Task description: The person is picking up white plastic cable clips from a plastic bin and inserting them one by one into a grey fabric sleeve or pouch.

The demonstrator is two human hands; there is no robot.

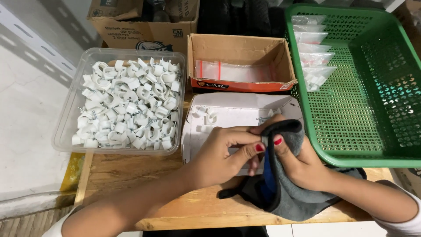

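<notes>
Centre frame, my left hand [219,156] pinched the grey glove [287,184], my right hand [302,164] closed on its cuff, above the white tray [232,109]; green basket [351,131] crowded right.

A wooden table [131,175] with a pale, worn top stands over a white tiled floor [26,114] — grey at the grout lines and scuffed. A long white strip [33,37] runs aslant across the tiles at upper left — the light is even and soft.
</notes>
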